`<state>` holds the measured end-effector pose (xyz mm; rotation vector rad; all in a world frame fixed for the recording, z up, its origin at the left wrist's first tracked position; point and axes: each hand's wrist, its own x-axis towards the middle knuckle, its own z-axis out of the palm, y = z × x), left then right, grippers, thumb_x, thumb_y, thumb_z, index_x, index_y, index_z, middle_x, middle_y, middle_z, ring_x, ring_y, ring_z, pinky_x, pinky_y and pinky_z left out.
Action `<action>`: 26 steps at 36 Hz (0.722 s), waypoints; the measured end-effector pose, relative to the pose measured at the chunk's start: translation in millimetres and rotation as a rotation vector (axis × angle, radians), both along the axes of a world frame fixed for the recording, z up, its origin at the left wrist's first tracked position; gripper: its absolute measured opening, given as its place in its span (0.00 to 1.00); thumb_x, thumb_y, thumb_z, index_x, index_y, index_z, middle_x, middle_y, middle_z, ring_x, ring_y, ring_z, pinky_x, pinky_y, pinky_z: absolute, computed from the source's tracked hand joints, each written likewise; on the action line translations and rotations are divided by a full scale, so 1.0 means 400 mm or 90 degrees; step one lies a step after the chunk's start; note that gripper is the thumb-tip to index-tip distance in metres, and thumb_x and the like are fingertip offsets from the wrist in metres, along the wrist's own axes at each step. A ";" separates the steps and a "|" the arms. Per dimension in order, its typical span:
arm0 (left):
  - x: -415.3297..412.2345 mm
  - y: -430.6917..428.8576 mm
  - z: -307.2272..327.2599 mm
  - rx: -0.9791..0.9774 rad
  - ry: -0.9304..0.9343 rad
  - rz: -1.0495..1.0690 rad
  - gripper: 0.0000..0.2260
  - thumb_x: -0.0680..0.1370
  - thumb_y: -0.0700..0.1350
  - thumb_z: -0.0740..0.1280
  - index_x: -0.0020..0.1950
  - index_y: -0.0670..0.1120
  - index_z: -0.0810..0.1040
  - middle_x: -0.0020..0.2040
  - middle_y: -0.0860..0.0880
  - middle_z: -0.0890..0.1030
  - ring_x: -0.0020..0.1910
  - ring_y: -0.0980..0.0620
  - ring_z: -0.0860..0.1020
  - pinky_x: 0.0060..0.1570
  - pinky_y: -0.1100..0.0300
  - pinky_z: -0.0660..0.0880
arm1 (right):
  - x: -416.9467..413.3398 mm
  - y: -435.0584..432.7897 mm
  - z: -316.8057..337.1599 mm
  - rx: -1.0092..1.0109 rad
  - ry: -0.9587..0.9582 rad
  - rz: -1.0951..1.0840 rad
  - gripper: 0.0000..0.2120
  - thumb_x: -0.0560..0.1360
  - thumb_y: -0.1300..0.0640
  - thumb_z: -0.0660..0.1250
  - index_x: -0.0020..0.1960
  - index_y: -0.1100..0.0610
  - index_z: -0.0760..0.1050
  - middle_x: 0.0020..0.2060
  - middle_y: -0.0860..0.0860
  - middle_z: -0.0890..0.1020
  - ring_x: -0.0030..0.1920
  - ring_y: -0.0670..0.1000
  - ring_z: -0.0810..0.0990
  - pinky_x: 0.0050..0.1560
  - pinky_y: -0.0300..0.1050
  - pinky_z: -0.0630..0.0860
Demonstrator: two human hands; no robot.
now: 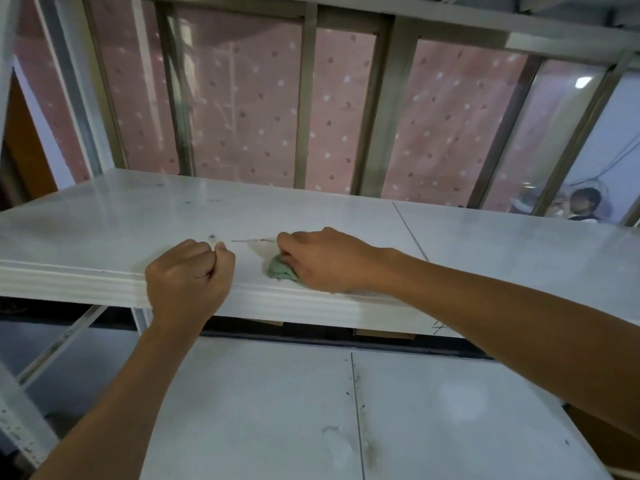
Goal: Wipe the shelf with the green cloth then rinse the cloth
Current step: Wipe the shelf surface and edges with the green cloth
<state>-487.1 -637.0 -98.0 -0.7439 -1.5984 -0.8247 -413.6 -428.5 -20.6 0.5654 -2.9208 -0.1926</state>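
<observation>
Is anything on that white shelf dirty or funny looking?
Yes. The shelf has dark smudges and a thin scratch-like line just left of the right hand, which presses the green cloth down. The lower shelf has dirty specks along its seam.

— Item on the white shelf (104,216)?
— Green cloth (280,270), bunched under the right hand (325,259); left hand (187,275) fisted at its nine o'clock, on the front edge.
</observation>
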 end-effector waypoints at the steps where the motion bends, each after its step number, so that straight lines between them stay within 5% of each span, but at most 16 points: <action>1: 0.000 0.000 0.001 0.000 0.006 -0.003 0.24 0.78 0.32 0.65 0.23 0.41 0.62 0.21 0.47 0.61 0.20 0.48 0.59 0.24 0.61 0.56 | 0.006 0.011 0.003 -0.007 -0.003 -0.002 0.09 0.84 0.46 0.51 0.50 0.51 0.61 0.42 0.50 0.74 0.32 0.50 0.71 0.31 0.47 0.66; 12: -0.003 0.003 0.004 0.003 0.028 -0.022 0.24 0.78 0.32 0.64 0.28 0.48 0.58 0.25 0.51 0.58 0.23 0.50 0.58 0.30 0.62 0.54 | -0.112 0.469 -0.006 0.021 0.038 -0.411 0.12 0.84 0.47 0.52 0.53 0.56 0.65 0.50 0.61 0.80 0.42 0.58 0.75 0.48 0.53 0.77; 26: -0.007 0.010 -0.004 0.011 0.042 0.007 0.24 0.76 0.31 0.66 0.25 0.44 0.60 0.25 0.49 0.58 0.27 0.51 0.56 0.33 0.61 0.53 | -0.414 0.456 0.013 -0.021 0.006 -0.474 0.29 0.82 0.45 0.54 0.77 0.61 0.58 0.68 0.67 0.72 0.64 0.66 0.74 0.62 0.54 0.74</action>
